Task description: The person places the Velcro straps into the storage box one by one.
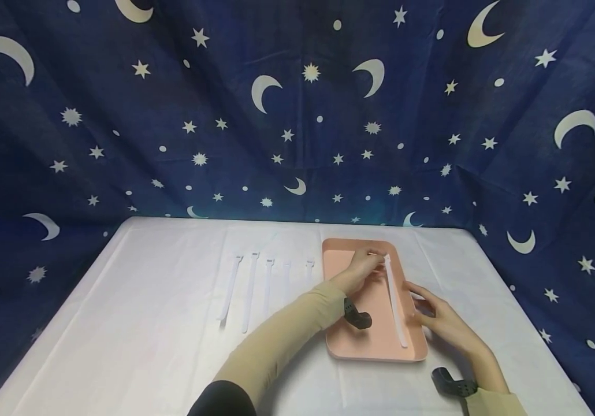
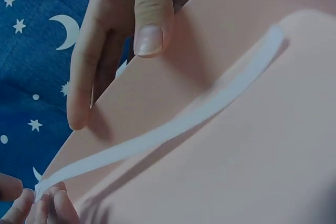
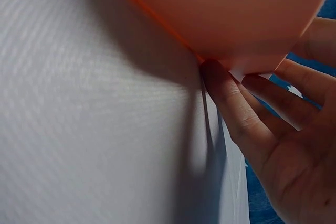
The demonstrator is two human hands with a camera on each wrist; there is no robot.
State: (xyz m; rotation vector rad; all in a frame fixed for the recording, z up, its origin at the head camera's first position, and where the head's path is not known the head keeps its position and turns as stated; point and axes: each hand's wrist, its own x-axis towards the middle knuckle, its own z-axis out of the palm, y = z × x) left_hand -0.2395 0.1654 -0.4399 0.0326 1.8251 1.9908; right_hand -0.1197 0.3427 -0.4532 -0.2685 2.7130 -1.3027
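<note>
A pink tray point(image 1: 367, 341) lies on the white table, with a white strap point(image 1: 395, 303) lengthwise along its right side. My left hand point(image 1: 362, 267) reaches over the tray and pinches the far end of the strap; the left wrist view shows those fingertips point(image 2: 39, 203) at the strap's end point(image 2: 157, 135). My right hand point(image 1: 445, 323) is at the tray's right edge, fingers spread and slightly bent. In the right wrist view its fingertips touch the outside of the tray point(image 3: 236, 19), and the thumb is over the rim in the left wrist view.
Several white straps stand in a row left of the tray, among them one at the far left point(image 1: 231, 289) and one beside it point(image 1: 250, 294). The white tablecloth point(image 1: 121, 323) covers the table. Behind hangs a dark blue cloth point(image 1: 162, 104) with moons and stars.
</note>
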